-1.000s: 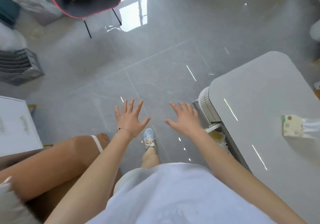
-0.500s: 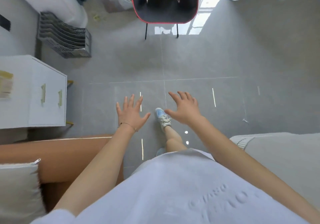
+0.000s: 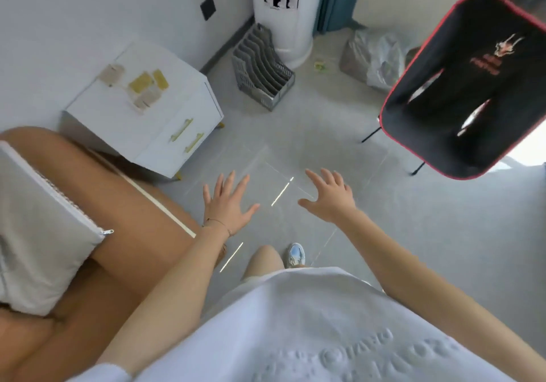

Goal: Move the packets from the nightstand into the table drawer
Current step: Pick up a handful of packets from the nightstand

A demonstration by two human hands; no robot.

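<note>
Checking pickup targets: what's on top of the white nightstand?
Several flat packets lie on the nightstand top, some yellow, some beige; blur hides the exact count. Both drawers are closed, so their contents are unseen.

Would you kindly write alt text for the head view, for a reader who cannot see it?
Seen from above, a person's left hand and right hand reach forward, open and empty, over a grey tiled floor. Ahead on the left, several packets lie on a white nightstand beside a brown sofa; a black chair stands on the right.
</note>
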